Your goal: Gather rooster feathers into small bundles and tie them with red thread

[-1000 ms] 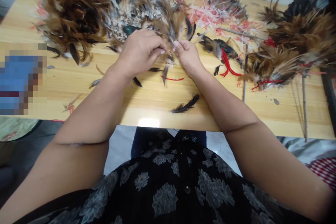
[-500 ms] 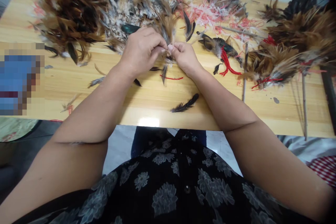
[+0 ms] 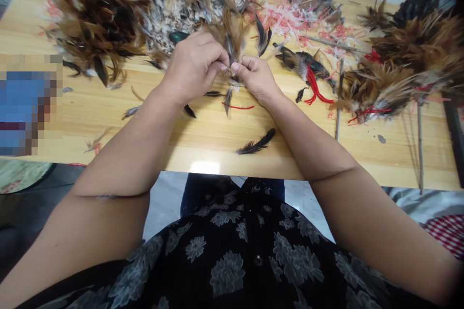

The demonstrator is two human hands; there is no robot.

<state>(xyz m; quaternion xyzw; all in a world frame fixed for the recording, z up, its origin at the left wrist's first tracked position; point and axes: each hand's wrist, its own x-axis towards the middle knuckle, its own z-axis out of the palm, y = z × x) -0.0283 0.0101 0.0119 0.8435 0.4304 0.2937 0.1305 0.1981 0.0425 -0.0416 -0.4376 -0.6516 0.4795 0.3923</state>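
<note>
My left hand (image 3: 195,65) and my right hand (image 3: 255,77) meet over a wooden table (image 3: 217,130), fingertips pinched together on a small bunch of brown and grey feathers (image 3: 232,43) that fans upward between them. Both hands are closed on the bunch's quill ends. A grey feather (image 3: 227,101) hangs down just below the fingers. A short red thread (image 3: 237,106) lies on the table under the hands. A dark green handle (image 3: 178,36) shows behind my left hand.
A large heap of loose brown and speckled feathers (image 3: 119,9) fills the far left. Red-tied feather bundles (image 3: 308,70) and feather dusters on sticks (image 3: 391,82) lie right. Pink scraps (image 3: 290,19) sit behind. A black feather (image 3: 256,144) lies near the front edge.
My hands have closed together a little and shifted slightly away from me; the feather bunch now fans up more fully between the fingertips.
</note>
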